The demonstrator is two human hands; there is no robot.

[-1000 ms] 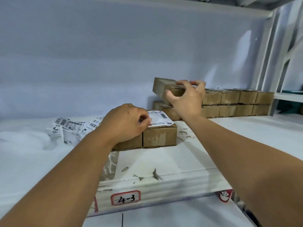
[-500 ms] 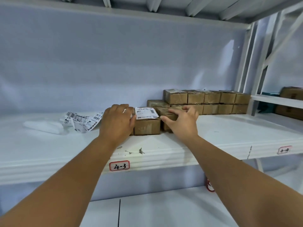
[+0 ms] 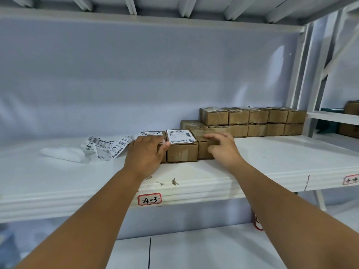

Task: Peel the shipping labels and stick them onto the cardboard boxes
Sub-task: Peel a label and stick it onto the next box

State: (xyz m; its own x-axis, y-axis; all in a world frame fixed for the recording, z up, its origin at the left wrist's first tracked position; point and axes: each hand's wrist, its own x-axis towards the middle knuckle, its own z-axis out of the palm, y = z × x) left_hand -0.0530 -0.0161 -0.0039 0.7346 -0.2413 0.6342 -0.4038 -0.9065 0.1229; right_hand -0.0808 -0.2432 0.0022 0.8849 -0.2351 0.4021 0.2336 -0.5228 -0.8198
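Boxes of brown cardboard are set in a row near the front edge of the shelf (image 3: pixel 194 179), tops up, presumably so that labels can be pressed flat on them. The left box (image 3: pixel 164 159) is covered by the left hand (image 3: pixel 144 152), which is laid over it with fingers loosely extended and the thumb touching the middle box (image 3: pixel 181 153), on whose top a shipping label (image 3: pixel 180 135) is already stuck. The bare box (image 3: pixel 203 150) just to the right is gripped by the right hand (image 3: pixel 221 146), fingers curled over its top and thumb on its front, seemingly to butt it against the row. The strip of labels (image 3: pixel 106 145) is laid on the shelf to the left, within reach. The stacked boxes (image 3: pixel 252 121) are kept at the back right, unlabelled as far as can be told.
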